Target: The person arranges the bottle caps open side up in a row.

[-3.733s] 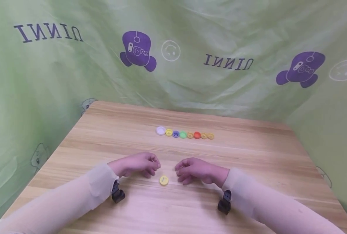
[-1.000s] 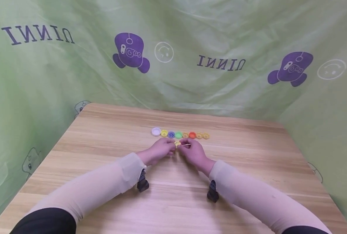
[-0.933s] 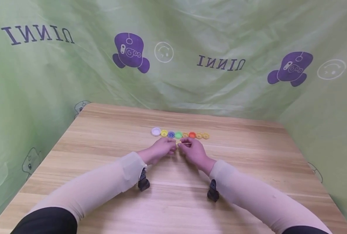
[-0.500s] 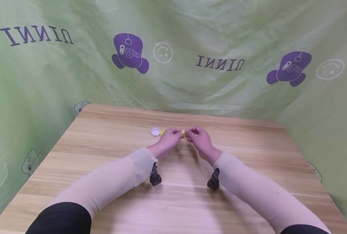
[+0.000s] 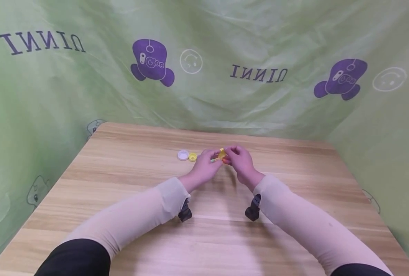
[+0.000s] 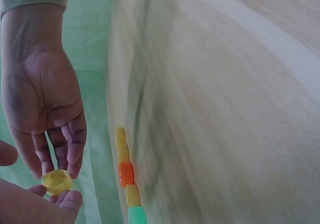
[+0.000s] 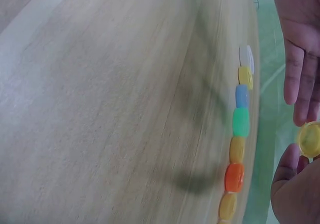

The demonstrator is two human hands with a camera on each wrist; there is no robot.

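Observation:
A yellow bottle cap (image 5: 222, 154) is held up between the two hands, above the row of caps. My left hand (image 5: 204, 168) grips it from the left with thumb and fingertips. From the opposite side, fingertips of my right hand (image 5: 241, 163) hold its edge. In the left wrist view the yellow cap (image 6: 57, 182) is tilted, its hollow side partly showing. Beneath the hands runs a line of caps: white (image 7: 246, 56), yellow (image 7: 245, 77), blue (image 7: 242, 95), green (image 7: 240, 122), amber and orange-red (image 7: 234, 178). The hands hide much of this row in the head view.
The wooden table (image 5: 149, 230) carries the cap row towards its far side. Behind and beside it hangs a green printed curtain (image 5: 204, 103). Small black wrist cameras (image 5: 252, 209) hang under both forearms.
The yellow cap lay on the table near the hands at first. Both hands have since lifted it and moved forward, over the row. In the last half second they shifted slightly farther and right.

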